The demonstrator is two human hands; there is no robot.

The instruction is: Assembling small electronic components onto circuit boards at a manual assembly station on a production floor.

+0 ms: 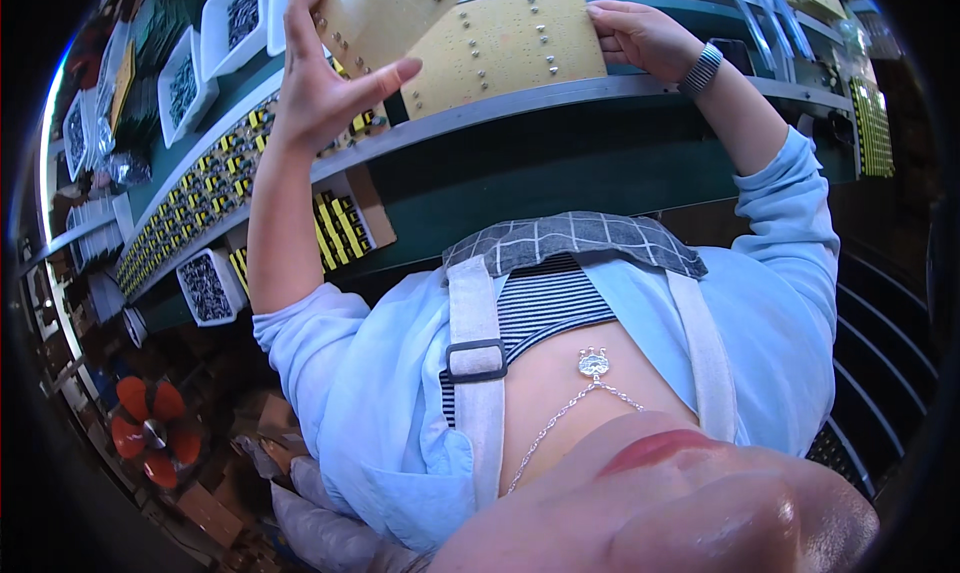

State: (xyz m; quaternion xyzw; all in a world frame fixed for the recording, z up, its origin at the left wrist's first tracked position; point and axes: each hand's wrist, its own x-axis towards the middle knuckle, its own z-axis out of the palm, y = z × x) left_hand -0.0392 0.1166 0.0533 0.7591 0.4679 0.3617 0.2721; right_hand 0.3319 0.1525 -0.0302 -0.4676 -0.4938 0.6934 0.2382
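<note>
My left hand (325, 88) is at the left edge of a tilted tan board (395, 13), its fingers along that edge and its thumb sticking out to the right below it. Small metal studs dot this raised board. Behind it and to the right, a second tan board (500, 48) with pairs of metal studs lies along a metal rail (480, 100). My right hand (640, 38) pinches the right edge of that second board, its fingers curled. The upper part of the raised board is cut off by the picture's edge.
Rows of small boards with yellow and black parts (205, 188) run along the rail at left. White bins (185, 88) of small parts stand beyond them. A parts bin (208, 285) and a box of yellow-black parts (370, 208) sit nearer. An orange fan (155, 431) stands lower left.
</note>
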